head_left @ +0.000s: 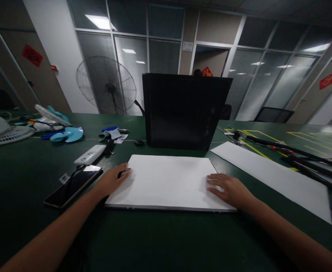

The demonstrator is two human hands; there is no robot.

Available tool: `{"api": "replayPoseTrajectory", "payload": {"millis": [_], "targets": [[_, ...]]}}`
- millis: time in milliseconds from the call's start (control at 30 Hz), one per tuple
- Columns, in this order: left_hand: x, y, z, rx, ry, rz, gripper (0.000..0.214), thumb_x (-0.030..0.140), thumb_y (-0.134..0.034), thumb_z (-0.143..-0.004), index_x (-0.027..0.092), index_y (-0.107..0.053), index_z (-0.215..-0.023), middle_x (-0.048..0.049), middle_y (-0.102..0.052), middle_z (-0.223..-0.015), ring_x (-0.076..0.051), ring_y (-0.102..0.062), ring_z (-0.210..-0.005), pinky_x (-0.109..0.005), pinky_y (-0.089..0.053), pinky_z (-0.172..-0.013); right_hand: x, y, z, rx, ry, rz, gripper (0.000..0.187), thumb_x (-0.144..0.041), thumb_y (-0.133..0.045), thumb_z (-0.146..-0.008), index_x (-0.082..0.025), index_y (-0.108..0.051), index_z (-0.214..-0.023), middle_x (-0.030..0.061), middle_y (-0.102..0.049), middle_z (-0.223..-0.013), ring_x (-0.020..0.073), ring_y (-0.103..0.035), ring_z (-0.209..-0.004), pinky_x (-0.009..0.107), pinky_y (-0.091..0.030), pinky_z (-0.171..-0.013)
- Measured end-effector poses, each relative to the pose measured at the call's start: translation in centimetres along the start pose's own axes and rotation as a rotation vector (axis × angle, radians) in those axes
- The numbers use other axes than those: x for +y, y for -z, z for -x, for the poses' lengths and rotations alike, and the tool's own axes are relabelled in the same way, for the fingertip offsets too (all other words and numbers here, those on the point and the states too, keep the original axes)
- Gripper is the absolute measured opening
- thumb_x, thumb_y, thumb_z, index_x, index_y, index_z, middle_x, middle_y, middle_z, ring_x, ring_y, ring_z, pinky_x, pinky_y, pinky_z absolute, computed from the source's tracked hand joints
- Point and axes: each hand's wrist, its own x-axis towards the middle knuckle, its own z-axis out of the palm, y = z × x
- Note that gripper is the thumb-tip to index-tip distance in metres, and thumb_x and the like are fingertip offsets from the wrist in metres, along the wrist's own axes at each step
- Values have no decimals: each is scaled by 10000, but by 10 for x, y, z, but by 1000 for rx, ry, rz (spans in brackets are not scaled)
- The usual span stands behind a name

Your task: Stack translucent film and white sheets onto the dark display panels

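A white rectangular panel (170, 183) lies flat in front of me, with a thin dark edge showing along its near side. My left hand (114, 179) rests at its left edge, fingertips on the white surface and fingers stretched out. Across from it, my right hand (229, 189) lies over the right edge, its fingers spread on the panel. Neither hand is closed around anything. Behind the panel stands a large black screen-like box (185, 111).
On the green table (166, 241), a smartphone (73, 187) and a white device (90, 155) lie left. Blue fan blades (69, 134) and a white fan grille (7, 134) sit farther left. A long white sheet (276, 181) and black strips (304, 151) lie right.
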Motion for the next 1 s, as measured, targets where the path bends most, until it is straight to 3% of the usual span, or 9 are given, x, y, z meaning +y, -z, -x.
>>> {"api": "replayPoseTrajectory", "payload": {"millis": [100, 233, 433, 567, 733, 833, 900, 1000], "targets": [[-1, -2, 0, 13, -36, -29, 675, 706, -430, -973, 222, -715, -1346, -121, -536, -1604, -344, -573, -1427, -512, -395, -1229, -6, 3, 3, -70, 148, -70, 718, -675, -670, -923, -341, -551, -1547, 82, -462, -1637, 391, -418, -1509, 679, -329, -1227], [-2, -3, 0, -50, -62, -81, 793, 683, -425, -973, 162, -528, -1562, -164, -358, -1704, -353, -438, -1527, -528, -344, -1256, -19, 9, 5, -248, 342, -176, 1040, -737, -772, -804, -401, -296, -1667, 60, -229, -1747, 413, -209, -1595, 726, -165, -1256], [0, -1, 1, -115, -103, -125, 790, 709, -367, -989, 195, -529, -1567, -135, -374, -1704, -358, -404, -1548, -556, -326, -1261, -21, 12, 3, -236, 335, -229, 744, -588, -723, -924, -422, -449, -1596, 35, -305, -1724, 374, -262, -1586, 711, -170, -1258], [2, 1, 1, -125, -84, -115, 857, 765, -370, -964, 172, -541, -1558, -152, -389, -1696, -378, -410, -1542, -565, -326, -1259, -17, 13, 4, -222, 363, -240, 668, -534, -697, -959, -412, -481, -1579, 35, -387, -1685, 345, -334, -1562, 678, -219, -1264], [4, 3, 1, -110, -84, -99, 831, 759, -415, -954, 180, -580, -1528, -147, -425, -1676, -368, -451, -1518, -537, -339, -1261, -17, 12, 4, -239, 393, -218, 634, -532, -654, -990, -407, -474, -1585, 21, -380, -1689, 332, -340, -1561, 652, -250, -1270], [4, 3, 0, -105, -86, -97, 812, 734, -407, -966, 161, -601, -1507, -159, -438, -1665, -356, -467, -1510, -530, -332, -1265, 1, 6, 1, -204, 358, -169, 674, -585, -647, -979, -412, -447, -1600, 12, -404, -1678, 334, -368, -1547, 656, -268, -1267], [3, 2, 0, -95, -97, -92, 790, 713, -399, -974, 157, -617, -1490, -158, -451, -1657, -349, -480, -1502, -524, -337, -1265, 29, -1, -1, -57, 248, -113, 627, -578, -603, -1001, -376, -489, -1583, 34, -469, -1639, 340, -415, -1519, 654, -268, -1269], [0, 1, -2, -74, -97, -85, 770, 696, -404, -968, 154, -645, -1460, -154, -472, -1644, -360, -495, -1489, -532, -352, -1257, 90, -12, 0, 215, -55, 48, 582, -525, -480, -1047, -252, -537, -1558, 111, -497, -1612, 348, -447, -1496, 629, -259, -1279]]}}
